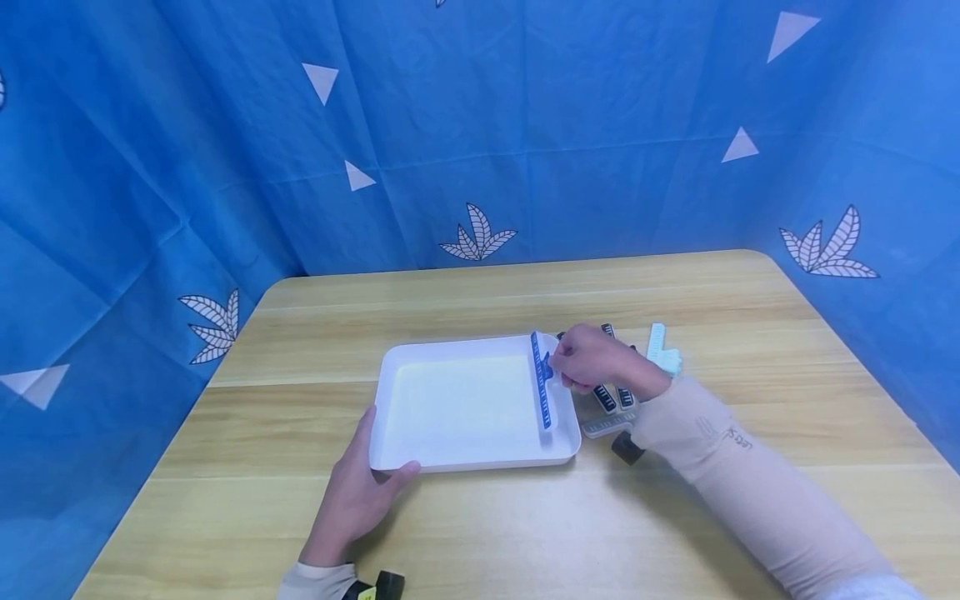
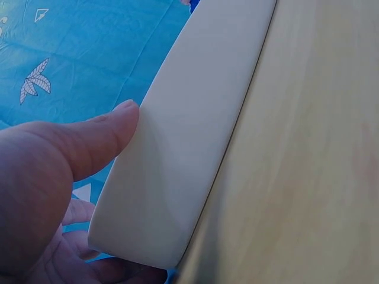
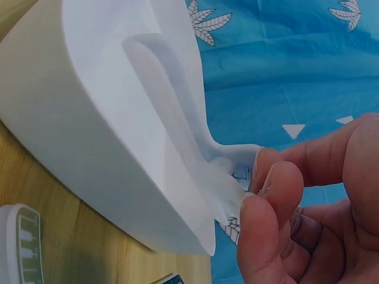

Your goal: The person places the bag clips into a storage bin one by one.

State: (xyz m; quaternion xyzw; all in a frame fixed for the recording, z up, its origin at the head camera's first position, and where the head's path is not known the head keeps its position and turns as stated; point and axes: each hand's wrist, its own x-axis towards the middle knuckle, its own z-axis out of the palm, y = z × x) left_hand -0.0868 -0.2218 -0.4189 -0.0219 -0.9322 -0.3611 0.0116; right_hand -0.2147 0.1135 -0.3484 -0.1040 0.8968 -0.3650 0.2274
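A white rectangular tray sits on the table. My left hand grips its near left corner, the thumb against the near side and the other fingers around the left end. My right hand is at the tray's right end, pinching the handle of a long plastic clip between thumb and fingertips. The clip's strip is blue and white with ruler-like marks, and lies lengthwise along the inside of the right rim. In the right wrist view the clip shows its pale side, and metal shows at its handle.
Right of the tray lie several more clips, partly hidden by my right arm: black-and-white ones, a greyish one and a mint-green one. A blue curtain hangs behind the wooden table.
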